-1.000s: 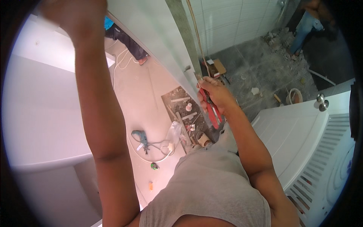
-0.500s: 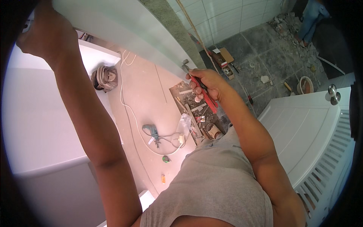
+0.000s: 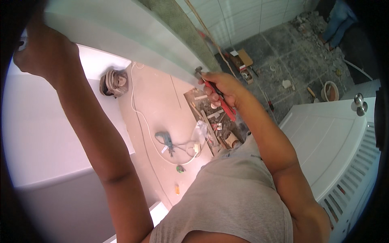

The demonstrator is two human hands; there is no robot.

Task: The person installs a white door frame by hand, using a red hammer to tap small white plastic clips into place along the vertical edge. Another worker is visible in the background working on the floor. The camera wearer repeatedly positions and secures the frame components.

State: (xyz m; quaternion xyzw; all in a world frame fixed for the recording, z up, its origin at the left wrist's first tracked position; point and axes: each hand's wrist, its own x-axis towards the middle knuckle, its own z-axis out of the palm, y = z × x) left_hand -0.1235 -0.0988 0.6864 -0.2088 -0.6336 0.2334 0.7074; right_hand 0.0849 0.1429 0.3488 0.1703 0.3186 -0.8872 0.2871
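Note:
At the upper left, my left hand (image 3: pixel 50 58) is raised with its fingers curled. Its fingers are partly lost in the dark rim, and a small pale, shiny bit shows beside them; I cannot make out what it is. In my right hand (image 3: pixel 221 87) is a hammer (image 3: pixel 229 110) with a red and black handle, gripped in closed fingers. The metal head (image 3: pixel 198 70) is at the edge of a long pale panel (image 3: pixel 158 38) standing along the rough wall edge; whether they touch, I cannot tell.
White door (image 3: pixel 324 133) with louvred slats at right. On the floor: a power drill (image 3: pixel 164 139) with cord, a tape measure (image 3: pixel 180 169), a bagged bundle (image 3: pixel 115 83), and rubble underfoot. Beyond lie a cardboard box (image 3: pixel 244 57), a bucket (image 3: pixel 330 92) and another person's legs (image 3: pixel 340 24).
The whole view has shifted slightly. The hammer's head looks turned a little and sits slightly lower; both hands keep their grips.

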